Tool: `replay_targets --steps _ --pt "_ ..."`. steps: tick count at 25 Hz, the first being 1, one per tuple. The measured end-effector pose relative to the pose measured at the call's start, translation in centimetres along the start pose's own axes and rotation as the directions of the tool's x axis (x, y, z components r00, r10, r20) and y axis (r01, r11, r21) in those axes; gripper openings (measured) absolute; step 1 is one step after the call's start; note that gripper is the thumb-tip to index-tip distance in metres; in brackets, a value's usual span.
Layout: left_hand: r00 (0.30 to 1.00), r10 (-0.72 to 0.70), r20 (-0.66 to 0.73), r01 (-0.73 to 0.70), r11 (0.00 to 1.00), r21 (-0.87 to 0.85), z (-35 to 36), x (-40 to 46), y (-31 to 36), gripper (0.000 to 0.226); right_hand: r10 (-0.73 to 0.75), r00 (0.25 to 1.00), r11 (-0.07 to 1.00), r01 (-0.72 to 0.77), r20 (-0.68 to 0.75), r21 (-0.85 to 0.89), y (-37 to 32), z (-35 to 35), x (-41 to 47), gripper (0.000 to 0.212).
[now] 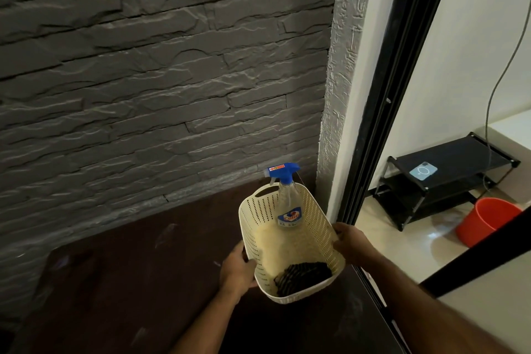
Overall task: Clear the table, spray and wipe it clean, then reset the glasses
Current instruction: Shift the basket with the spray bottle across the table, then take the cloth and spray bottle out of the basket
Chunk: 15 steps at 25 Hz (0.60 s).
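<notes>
A cream perforated plastic basket (314,218) stands on the dark brown table (129,282) near its right edge. Inside it a clear spray bottle (288,204) with a blue trigger head leans against the far wall, and a dark striped cloth (301,274) lies at the near end. My left hand (238,267) grips the basket's left rim, fingers curled over it. My right hand (349,241) grips the right rim. No glasses are in view.
A grey stone-textured wall (143,80) runs behind the table. A black frame (382,112) borders the table's right side. Beyond it stand a black shelf rack (448,181) with a phone (423,171) on top and an orange bucket (485,221) on the tiled floor.
</notes>
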<state>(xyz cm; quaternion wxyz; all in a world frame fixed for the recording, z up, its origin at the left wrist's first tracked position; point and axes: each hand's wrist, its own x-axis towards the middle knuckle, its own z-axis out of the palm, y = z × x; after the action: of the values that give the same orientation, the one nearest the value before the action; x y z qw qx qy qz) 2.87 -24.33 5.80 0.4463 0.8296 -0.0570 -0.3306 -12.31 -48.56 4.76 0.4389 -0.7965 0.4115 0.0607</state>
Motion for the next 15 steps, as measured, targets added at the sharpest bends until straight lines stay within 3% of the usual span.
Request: replay_targets --steps 1,3,5,6,8,11,13,15 --pt "1.0 0.004 0.009 -0.004 1.0 0.026 -0.1 -0.1 0.1 0.051 -0.017 1.0 0.999 0.016 -0.009 -0.05 -0.4 -0.2 -0.2 0.044" --pt "0.997 0.063 -0.036 -0.052 0.968 0.247 -0.6 -0.1 0.4 0.057 -0.118 0.977 0.972 0.078 -0.175 -0.223 -2.1 -0.7 -0.8 0.043" --pt "0.974 0.18 -0.137 -0.095 0.876 0.474 -1.4 -0.3 0.9 0.06 -0.334 0.88 0.892 0.179 -0.339 -0.416 -4.7 -0.9 -1.4 0.03" --pt "0.955 0.242 -0.17 -0.13 0.86 0.493 -1.7 -0.5 1.4 0.055 -0.412 0.854 0.857 0.244 -0.317 -0.455 -6.1 -0.7 -1.6 0.022" --pt "0.91 0.36 -0.205 -0.222 0.841 0.494 -2.1 -1.1 2.3 0.037 -0.437 0.896 0.803 0.344 -0.087 -0.486 -8.2 0.7 -1.4 0.015" --pt "0.873 0.442 -0.205 -0.291 0.811 0.508 -2.5 -2.1 3.4 0.019 -0.243 0.898 0.653 0.432 0.367 -0.623 -7.6 5.2 0.0 0.027" --pt "0.869 0.456 -0.194 -0.312 0.808 0.5 -2.9 -3.1 3.8 0.014 -0.091 0.889 0.593 0.411 0.45 -0.693 -5.4 7.9 1.0 0.038" --pt "0.864 0.466 -0.19 -0.325 0.805 0.497 -3.2 -3.9 3.7 0.013 -0.073 0.905 0.592 0.377 0.419 -0.712 -3.8 9.4 1.5 0.041"
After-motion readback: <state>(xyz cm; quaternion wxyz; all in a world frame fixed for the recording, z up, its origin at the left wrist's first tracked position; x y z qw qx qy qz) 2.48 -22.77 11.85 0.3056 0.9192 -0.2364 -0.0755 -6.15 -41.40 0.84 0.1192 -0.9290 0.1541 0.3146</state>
